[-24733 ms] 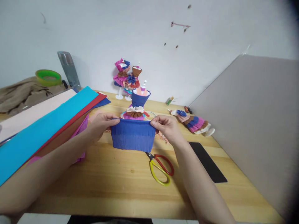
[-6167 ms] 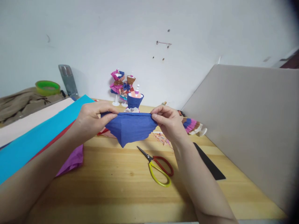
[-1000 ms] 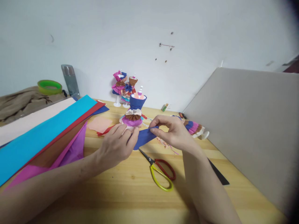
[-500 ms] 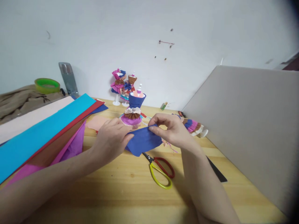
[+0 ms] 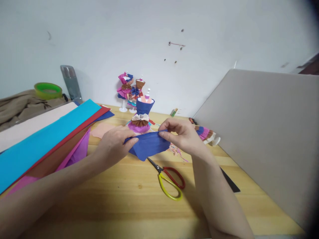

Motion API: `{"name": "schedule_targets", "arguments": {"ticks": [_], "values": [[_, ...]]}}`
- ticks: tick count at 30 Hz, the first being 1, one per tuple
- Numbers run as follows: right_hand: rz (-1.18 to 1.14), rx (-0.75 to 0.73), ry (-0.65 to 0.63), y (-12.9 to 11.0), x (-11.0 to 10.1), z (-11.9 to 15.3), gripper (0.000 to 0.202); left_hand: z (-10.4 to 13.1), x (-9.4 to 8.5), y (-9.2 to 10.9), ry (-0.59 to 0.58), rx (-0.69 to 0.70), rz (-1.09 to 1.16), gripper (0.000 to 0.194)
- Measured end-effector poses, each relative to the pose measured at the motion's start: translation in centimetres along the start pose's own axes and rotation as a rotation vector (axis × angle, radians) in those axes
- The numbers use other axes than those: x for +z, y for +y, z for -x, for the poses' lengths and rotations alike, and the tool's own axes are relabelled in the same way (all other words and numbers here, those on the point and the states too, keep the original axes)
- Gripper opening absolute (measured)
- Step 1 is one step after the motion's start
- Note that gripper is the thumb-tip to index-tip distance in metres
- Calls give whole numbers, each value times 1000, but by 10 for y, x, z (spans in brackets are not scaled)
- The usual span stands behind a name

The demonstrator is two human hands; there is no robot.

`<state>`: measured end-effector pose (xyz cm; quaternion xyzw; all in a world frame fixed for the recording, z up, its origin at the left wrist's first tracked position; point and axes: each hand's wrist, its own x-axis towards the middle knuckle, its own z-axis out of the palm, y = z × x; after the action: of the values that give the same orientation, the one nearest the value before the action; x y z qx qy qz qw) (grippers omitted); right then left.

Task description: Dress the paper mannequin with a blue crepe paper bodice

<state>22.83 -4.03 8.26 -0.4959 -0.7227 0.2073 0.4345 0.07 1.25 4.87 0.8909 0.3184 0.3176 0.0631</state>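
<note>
A strip of dark blue crepe paper (image 5: 151, 145) hangs between my two hands above the wooden table. My left hand (image 5: 116, 142) pinches its left end, thumb in front. With thumb and forefinger, my right hand (image 5: 180, 135) grips the upper right edge. Just below the paper lie scissors (image 5: 163, 171) with one red and one yellow handle; the paper's lower edge is close to the blade tips. Behind the hands stands a small dress form (image 5: 145, 107) with a blue paper top, a pleated white-and-brown bow and a magenta skirt.
Stacked colored paper sheets (image 5: 50, 139) cover the left side, with green tape (image 5: 48, 91) and a grey bottle (image 5: 71, 83) behind. Two more dressed forms (image 5: 126, 88) stand by the wall. Another lies at right (image 5: 205, 132) beside a white panel (image 5: 264, 132). Paper scraps (image 5: 178, 152) lie near my right hand.
My left hand has moved left and slightly down, drawing the blue paper's top edge out wider. My right hand stays at its edge. The view has shifted slightly.
</note>
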Motion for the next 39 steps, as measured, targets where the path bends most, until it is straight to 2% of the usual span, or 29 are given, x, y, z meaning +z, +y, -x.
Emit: {"name": "schedule_targets", "arguments": {"ticks": [8,23,30,39], "values": [[-213,91,67,4,2,-3,15,-4,-11,-6,-4,-86,223,25],[-319,151,111,5,2,-6,22,-13,-37,-8,-16,-263,306,22],[-327,152,102,5,2,-7,25,-14,-38,-5,-26,-430,503,19],[-327,115,105,6,2,-7,24,-15,-38,-7,-49,-511,604,18]]}}
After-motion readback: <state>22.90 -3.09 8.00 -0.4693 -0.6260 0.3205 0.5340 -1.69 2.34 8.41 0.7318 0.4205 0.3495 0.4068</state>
